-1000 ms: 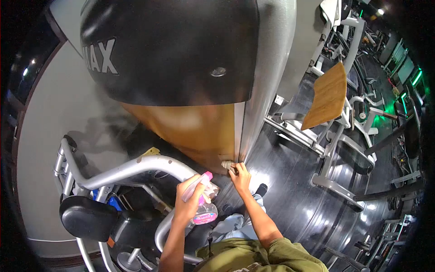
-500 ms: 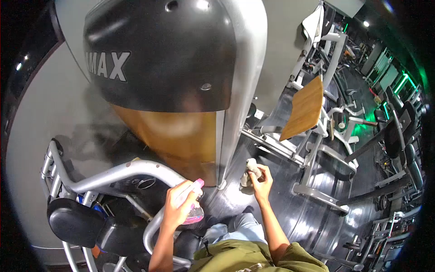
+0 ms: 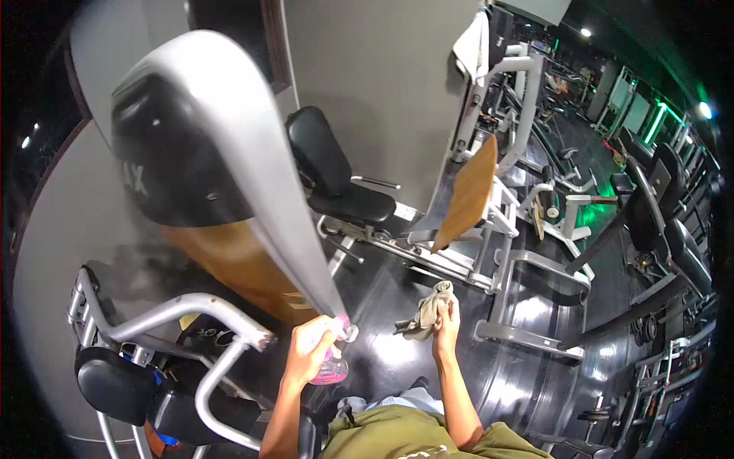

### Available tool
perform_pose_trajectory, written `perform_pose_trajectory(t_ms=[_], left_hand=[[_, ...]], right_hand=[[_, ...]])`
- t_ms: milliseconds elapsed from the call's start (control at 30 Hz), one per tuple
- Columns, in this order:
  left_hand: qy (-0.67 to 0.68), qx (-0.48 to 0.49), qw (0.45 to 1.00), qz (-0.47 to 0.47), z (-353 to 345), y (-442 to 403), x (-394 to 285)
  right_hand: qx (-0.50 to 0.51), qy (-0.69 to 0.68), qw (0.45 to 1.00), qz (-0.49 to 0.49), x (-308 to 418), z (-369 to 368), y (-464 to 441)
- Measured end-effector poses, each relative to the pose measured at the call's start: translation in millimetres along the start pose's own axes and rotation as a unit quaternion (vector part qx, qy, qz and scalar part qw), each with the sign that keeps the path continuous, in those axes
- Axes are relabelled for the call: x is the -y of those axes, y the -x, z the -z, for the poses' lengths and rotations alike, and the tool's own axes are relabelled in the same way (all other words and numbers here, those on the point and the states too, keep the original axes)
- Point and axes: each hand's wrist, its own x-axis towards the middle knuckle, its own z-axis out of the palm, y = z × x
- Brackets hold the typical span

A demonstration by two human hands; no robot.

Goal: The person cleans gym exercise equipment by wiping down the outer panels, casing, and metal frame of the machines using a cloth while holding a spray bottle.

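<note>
My left hand [image 3: 311,348] is closed round the neck of a spray bottle [image 3: 330,372] with a pink top and pinkish liquid in its clear body. Part of the bottle is hidden behind my fingers. In my right hand [image 3: 447,325] I grip a crumpled grey-green cloth [image 3: 425,315], one end of which hangs out to the left. Both hands are in front of me, above the dark floor. Just beyond my left hand rises the silver upright [image 3: 252,145] of a machine with a black cover [image 3: 180,153].
A seat machine with silver bars [image 3: 180,307] and black pads [image 3: 115,382] stands at left. Behind the upright is a black seat [image 3: 352,203]. A tan board [image 3: 468,195] and grey frame [image 3: 527,334] stand at right; a white towel [image 3: 472,47] hangs behind.
My view has turned right and the machine's cover sits further left, revealing the black seat behind. The cloth is lifted and hangs more spread out; both hands keep their hold.
</note>
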Motion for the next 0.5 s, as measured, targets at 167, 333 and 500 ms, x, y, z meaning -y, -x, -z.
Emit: perform_pose_trajectory(t_ms=[167, 333, 500], left_hand=[[-0.004, 0.039, 0.999, -0.004, -83.9, -29.2, -4.7], [0.009, 0.080, 0.997, -0.021, -166.0, -56.5, 0.9], [-0.132, 0.090, 0.979, -0.124, -237.0, -84.6, 10.8]], right_hand=[[0.009, -0.055, 0.998, 0.024, 32.3, 77.1, -31.5], [0.014, -0.046, 0.999, -0.014, 79.7, 150.0, -48.7], [-0.011, -0.058, 0.998, 0.009, 120.8, 185.2, -51.2]])
